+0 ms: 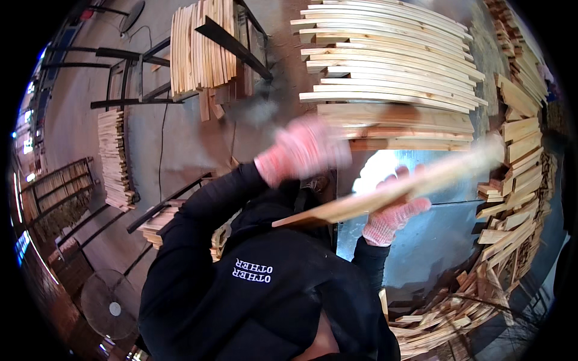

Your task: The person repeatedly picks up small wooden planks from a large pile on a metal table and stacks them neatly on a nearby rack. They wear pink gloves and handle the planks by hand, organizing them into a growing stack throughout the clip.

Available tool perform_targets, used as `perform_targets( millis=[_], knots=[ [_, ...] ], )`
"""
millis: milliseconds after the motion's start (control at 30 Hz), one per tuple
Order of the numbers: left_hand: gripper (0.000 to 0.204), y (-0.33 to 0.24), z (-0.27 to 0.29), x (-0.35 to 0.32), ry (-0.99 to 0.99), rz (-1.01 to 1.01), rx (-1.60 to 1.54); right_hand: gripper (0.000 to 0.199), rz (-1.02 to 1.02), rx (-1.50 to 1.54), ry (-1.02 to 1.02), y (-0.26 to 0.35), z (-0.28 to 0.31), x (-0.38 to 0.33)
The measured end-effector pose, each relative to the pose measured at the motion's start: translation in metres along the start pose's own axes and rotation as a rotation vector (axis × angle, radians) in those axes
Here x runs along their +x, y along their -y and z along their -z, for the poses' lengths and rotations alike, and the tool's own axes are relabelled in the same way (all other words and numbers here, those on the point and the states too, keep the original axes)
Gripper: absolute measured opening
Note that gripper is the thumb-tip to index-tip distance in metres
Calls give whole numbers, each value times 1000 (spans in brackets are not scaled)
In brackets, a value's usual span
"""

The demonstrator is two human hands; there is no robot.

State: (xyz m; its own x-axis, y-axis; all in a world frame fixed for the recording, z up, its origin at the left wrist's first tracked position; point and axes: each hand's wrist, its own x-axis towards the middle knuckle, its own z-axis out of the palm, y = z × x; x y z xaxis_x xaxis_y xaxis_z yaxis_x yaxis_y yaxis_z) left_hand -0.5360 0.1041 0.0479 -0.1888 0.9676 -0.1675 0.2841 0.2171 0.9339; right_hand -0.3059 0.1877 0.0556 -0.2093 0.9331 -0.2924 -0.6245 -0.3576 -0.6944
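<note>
My right hand (387, 225), in a pink-and-white knit glove, grips a pale wooden board (355, 204) near its middle. Tilted, the board has its near end close to my chest and its far end, blurred, up to the right. Some of my right fingers are hidden behind it. My left hand (301, 150), gloved alike, is apart from the board and smeared by motion, so its fingers cannot be made out. It is nearest the left end of a row of wooden boards (391, 72) lying side by side on a shiny metal table (445, 246).
Cut wood pieces (512, 210) are heaped along the table's right and near sides. To the left, boards (201, 51) sit on a dark metal stand (226, 42), and another board stack (114, 159) is on the floor. A round fan (108, 304) stands at the lower left.
</note>
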Motion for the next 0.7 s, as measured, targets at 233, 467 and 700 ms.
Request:
perform_targets(
  millis=[233, 467, 700],
  knots=[
    [69, 55, 71, 94, 182, 561, 100, 95, -133, -3, -146, -1, 82, 61],
    [42, 126, 46, 84, -122, 337, 233, 61, 132, -1827, -331, -43, 71, 80],
    [28, 37, 120, -23, -557, 85, -1064, 72, 34, -258, -476, -46, 19, 92]
  ],
)
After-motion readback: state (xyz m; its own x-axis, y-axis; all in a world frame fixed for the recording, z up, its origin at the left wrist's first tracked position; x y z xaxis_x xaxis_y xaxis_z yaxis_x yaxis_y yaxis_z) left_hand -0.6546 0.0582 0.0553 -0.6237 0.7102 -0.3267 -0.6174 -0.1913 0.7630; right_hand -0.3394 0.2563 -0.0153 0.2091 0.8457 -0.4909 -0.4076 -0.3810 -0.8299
